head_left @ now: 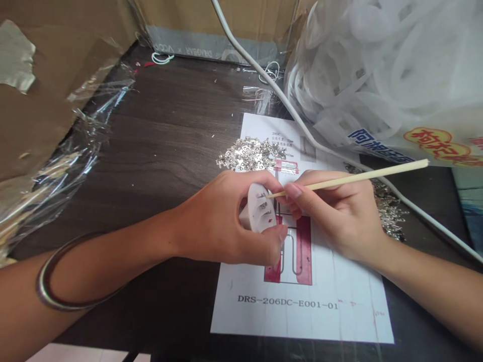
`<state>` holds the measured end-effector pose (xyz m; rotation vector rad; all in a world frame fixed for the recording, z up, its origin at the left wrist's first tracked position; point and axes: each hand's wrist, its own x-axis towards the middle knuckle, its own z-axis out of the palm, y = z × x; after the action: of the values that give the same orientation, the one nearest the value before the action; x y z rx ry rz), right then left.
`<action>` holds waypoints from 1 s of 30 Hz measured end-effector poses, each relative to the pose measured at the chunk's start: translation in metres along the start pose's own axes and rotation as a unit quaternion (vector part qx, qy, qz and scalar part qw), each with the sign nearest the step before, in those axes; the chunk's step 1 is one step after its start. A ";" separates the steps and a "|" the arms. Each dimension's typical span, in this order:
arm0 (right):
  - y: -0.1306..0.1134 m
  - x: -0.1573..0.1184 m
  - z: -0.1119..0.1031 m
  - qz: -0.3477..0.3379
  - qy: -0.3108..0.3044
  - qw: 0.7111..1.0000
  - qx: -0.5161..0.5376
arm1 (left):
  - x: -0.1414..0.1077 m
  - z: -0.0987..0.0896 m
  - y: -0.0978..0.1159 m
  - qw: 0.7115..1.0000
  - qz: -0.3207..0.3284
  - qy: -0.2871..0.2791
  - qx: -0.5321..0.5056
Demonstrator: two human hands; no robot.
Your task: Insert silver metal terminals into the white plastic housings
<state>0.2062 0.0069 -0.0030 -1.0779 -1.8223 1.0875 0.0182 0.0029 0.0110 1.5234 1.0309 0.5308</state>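
Note:
My left hand (230,221) is closed round a white plastic part (258,213), its oval face turned up and to the right. Slots and small metal pieces show in that face; the rest of the part is hidden by my fingers. In my right hand (335,208) is a thin pale wooden stick (377,172), pinched between thumb and fingers. Its tip meets the face of the white part near the upper slot. Beneath both hands lies a printed paper sheet (302,322) with a drawing and red blocks. Small shiny metal pieces (245,153) are heaped just beyond my left hand.
A second heap of metal pieces (390,208) lies right of my right hand. A clear bag of white plastic parts (377,75) fills the back right. Across the table (169,115) runs a white cable (279,93). Cardboard (60,55) and clear film stand on the left.

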 end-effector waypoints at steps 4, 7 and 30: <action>0.000 -0.001 0.000 -0.004 0.003 1.000 -0.020 | 0.001 0.000 0.000 1.000 0.005 -0.010 0.003; 0.000 -0.002 0.001 -0.002 0.003 1.000 -0.022 | 0.001 0.000 0.000 1.000 0.004 -0.008 0.004; 0.001 -0.002 0.003 -0.001 0.024 0.999 0.029 | 0.000 0.003 0.002 0.999 -0.030 0.012 0.003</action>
<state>0.2042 0.0043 -0.0056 -1.0582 -1.7440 1.0977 0.0212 0.0013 0.0127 1.4898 1.0931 0.5052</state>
